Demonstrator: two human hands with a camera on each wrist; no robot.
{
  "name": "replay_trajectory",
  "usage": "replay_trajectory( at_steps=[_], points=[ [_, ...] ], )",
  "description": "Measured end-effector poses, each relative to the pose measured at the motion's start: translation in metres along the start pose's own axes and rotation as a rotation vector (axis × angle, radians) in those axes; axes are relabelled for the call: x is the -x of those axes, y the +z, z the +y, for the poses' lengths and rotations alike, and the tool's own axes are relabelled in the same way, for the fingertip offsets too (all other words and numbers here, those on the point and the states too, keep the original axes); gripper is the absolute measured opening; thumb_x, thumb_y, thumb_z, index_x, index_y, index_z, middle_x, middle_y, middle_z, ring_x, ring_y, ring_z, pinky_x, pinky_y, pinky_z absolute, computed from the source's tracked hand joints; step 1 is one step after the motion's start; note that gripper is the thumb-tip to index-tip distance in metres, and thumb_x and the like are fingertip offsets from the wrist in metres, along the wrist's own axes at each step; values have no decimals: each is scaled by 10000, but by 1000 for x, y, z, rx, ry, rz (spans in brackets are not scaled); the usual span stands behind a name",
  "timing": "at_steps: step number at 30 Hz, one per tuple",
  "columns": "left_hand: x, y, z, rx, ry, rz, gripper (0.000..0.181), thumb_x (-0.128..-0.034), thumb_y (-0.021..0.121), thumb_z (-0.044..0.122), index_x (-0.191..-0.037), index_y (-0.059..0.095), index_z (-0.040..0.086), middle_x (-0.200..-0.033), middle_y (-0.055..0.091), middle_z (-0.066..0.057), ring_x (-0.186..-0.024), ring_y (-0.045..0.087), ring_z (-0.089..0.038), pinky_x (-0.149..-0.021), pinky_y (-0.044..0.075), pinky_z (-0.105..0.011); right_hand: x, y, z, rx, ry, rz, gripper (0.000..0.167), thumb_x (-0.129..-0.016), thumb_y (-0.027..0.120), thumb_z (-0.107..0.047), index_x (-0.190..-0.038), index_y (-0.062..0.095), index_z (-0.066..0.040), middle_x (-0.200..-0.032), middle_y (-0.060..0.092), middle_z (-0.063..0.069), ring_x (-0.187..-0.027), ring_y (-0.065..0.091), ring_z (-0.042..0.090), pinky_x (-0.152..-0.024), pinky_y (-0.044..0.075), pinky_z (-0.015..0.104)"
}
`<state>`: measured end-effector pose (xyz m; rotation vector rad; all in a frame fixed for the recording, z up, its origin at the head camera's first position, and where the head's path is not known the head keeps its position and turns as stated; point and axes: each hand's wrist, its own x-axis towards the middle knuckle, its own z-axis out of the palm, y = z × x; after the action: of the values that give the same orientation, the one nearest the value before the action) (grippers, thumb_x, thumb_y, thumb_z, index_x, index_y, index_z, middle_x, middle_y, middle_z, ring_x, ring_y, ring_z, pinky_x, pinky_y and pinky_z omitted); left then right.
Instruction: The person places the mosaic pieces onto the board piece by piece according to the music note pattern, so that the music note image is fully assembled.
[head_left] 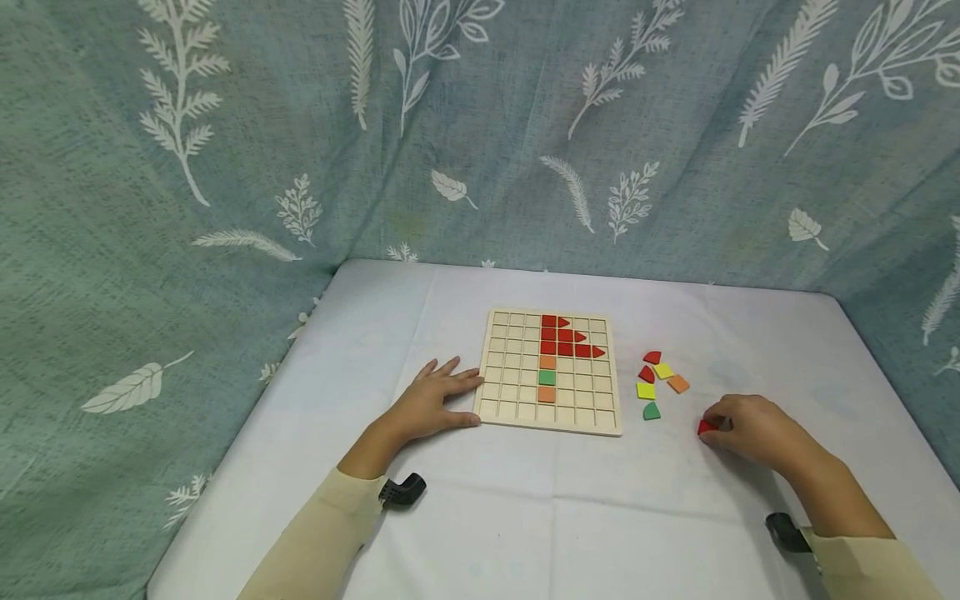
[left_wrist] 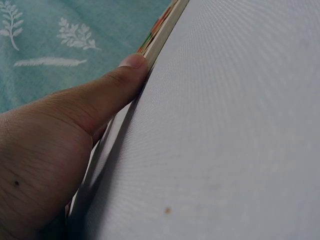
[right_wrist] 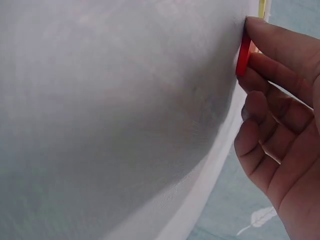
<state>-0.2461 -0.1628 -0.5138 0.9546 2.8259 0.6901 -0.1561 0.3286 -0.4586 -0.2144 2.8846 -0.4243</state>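
A square wooden grid board (head_left: 517, 408) lies flat on the white cloth. Red tiles (head_left: 566, 335) form three stepped rows in its upper part, each ending in a pointed piece. Below them run an orange, a green (head_left: 547, 377) and another orange tile in one column. My left hand (head_left: 429, 404) rests with spread fingers at the board's left edge; its thumb (left_wrist: 115, 85) touches the rim in the left wrist view. To the right of the board, my right hand (head_left: 757, 429) pinches a small red tile (right_wrist: 243, 54) between thumb and fingers, close to the cloth.
Between board and right hand lie several loose tiles: two red rounded pieces (head_left: 652, 357), two yellow squares (head_left: 646, 391), an orange square (head_left: 678, 383) and a green rounded one (head_left: 651, 411). A green leaf-patterned curtain (head_left: 480, 167) hangs behind the white-covered table (head_left: 487, 533).
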Motion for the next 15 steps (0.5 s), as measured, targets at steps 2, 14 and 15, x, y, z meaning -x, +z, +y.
replay_trajectory(
  at_steps=[2, 14, 15],
  points=[
    [0, -1, 0, -1, 5, 6, 831, -746, 627, 735, -1418, 529, 255, -1464, 418, 154, -1461, 168, -204, -1182, 2, -446, 0, 0, -1, 16, -11, 5, 250, -779, 814, -212, -925, 733, -27, -860, 663, 18, -783, 583, 217, -727, 529, 456],
    [1, -1, 1, -10, 9, 8, 825, -754, 626, 727, -1421, 526, 252, -1464, 426, 144, -1457, 186, -226, -1181, 19, -461, -2, 0, -3, 92, -35, -3, 190, -774, 799, -224, -839, 681, -89, -746, 560, -45, -684, 500, 165, -626, 485, 348],
    [1, -1, 1, -4, 10, 12, 824, -753, 632, 722, -1419, 528, 249, -1462, 430, 140, -1457, 188, -226, -1181, 20, -462, -2, 0, -4, 93, -32, -4, 198, -772, 802, -230, -837, 680, -88, -742, 555, -43, -681, 496, 167, -618, 480, 343]
  ],
)
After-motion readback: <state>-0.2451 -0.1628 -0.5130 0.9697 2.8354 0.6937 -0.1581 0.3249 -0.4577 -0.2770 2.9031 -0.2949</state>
